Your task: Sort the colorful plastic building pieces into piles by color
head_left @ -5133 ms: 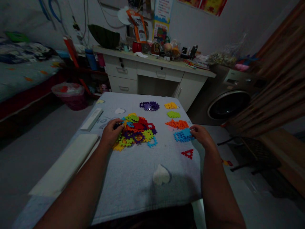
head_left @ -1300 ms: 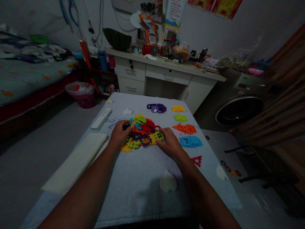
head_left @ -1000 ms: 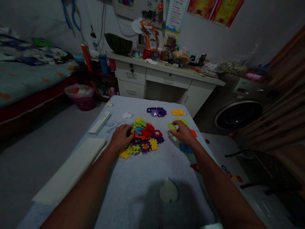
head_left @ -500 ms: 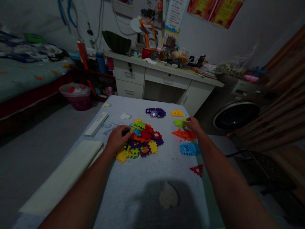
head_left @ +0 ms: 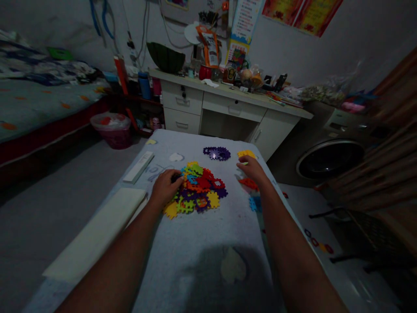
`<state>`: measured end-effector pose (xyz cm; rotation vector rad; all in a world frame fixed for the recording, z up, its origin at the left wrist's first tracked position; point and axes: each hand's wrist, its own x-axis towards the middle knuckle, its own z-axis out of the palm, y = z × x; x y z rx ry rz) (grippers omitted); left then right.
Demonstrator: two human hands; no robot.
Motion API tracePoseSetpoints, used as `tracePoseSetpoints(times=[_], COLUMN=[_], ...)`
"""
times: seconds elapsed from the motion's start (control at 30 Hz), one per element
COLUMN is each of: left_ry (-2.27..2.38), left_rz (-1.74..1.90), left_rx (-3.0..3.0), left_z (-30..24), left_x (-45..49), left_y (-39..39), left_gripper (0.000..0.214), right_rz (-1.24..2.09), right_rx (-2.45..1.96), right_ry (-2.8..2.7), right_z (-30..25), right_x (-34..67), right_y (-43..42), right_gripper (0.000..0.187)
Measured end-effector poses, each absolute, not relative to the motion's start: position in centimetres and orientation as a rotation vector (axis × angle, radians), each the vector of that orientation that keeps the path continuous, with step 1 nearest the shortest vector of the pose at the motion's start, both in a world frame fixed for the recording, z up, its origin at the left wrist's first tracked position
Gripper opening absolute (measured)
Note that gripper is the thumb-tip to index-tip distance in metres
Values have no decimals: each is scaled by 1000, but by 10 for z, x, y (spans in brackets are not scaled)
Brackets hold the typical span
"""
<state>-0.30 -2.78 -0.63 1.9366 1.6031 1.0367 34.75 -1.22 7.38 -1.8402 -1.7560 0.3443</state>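
A heap of toothed plastic building pieces (head_left: 203, 184) in several colours lies on the cloth-covered table. My left hand (head_left: 165, 188) rests at the heap's left side, thumb and fingers curled round a dark purple building piece (head_left: 176, 177). Over at the right, my right hand (head_left: 252, 168) is closed, with a sliver of a green building piece (head_left: 244, 163) at its fingertips. Just beyond it lie yellow pieces (head_left: 246, 153). Orange-red pieces (head_left: 249, 184) and blue pieces (head_left: 255, 203) are partly covered by my right hand and forearm. Purple pieces (head_left: 217, 153) form a separate group farther back.
A long white box (head_left: 139, 167) and a folded pale sheet (head_left: 97, 234) lie along the table's left side. Beyond stands a cluttered white desk (head_left: 182, 101), with a washing machine (head_left: 329, 152) at right. Some coloured pieces (head_left: 322, 247) are on the floor beside a chair.
My right hand has shifted left and slightly up, carrying a green building piece off its spot. The left hand stays by the heap. The whole view has swung slightly left.
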Motion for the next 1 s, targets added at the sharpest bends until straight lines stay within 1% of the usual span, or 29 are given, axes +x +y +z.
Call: tracePoseSetpoints(times=[0.07,0.13,0.33,0.43,0.57,0.63,0.73,0.87,0.9,1.0], left_ry=[1602,1590,1564,1555,1547,1553,1559,1555,1553,1553], left_rz=[1046,1065,1081,1069,1049,1045,1037,1024,1022,1017], left_rx=[1917,1904,1881,1889,1895,1894,1907,1909,1911,1928], left_z=[-5,-3,-4,-4,-5,-6,-5,-3,-2,-2], left_x=[-3,-3,-3,-3,-4,-4,-4,-4,-4,-4], left_y=[-29,-31,-31,-30,-29,-28,-28,-29,-29,-29], left_gripper=[33,32,33,33,35,37,38,38,38,37], right_rz=[515,612,559,565,585,676,787,667,652,632], right_rx=[-1683,-1604,-1643,-1647,-1647,-1662,-1650,-1613,-1631,-1690], right_ry=[-1948,-2105,-2330,-2357,-2307,-2236,-2098,-2015,-1966,-1731], right_z=[76,76,66,57,50,51,56,65,68,76], right_x=[314,284,247,248,252,255,264,291,299,324], right_y=[-17,-20,-17,-14,-13,-14,-13,-14,-16,-23], right_gripper=[19,16,26,24,13,8,12,13,16,32])
